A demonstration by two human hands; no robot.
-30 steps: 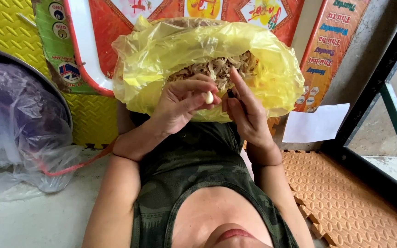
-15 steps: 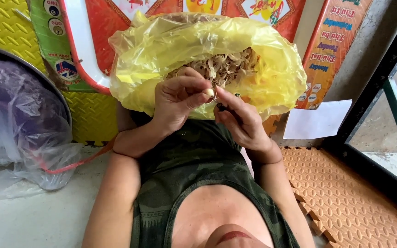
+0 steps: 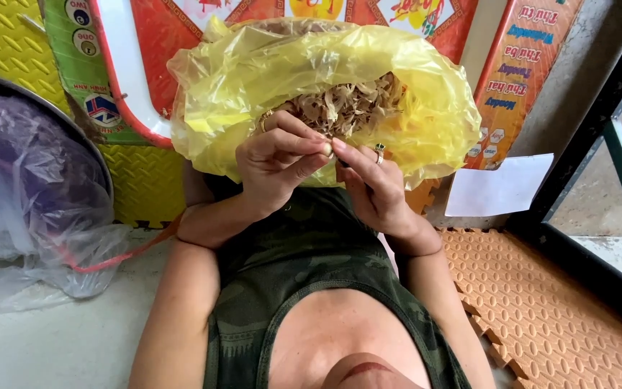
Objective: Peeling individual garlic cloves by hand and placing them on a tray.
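Observation:
A yellow plastic bag rests on my lap, open at the top and filled with dry, pale brown husks. Both hands hover just in front of its opening. My left hand pinches a small pale piece between thumb and fingertips. My right hand meets it from the right, its fingertips touching the same piece. Something small and dark shows under the right thumb; I cannot tell what it is. Each hand wears a ring.
A round dark basin lined with clear plastic stands at the left. Yellow and orange foam mats cover the floor, with colourful printed boards behind the bag. A dark metal frame runs along the right.
Both hands have drawn back from the bag's opening toward me. The right hand's fingers have closed in on the left fingertips and the pale piece.

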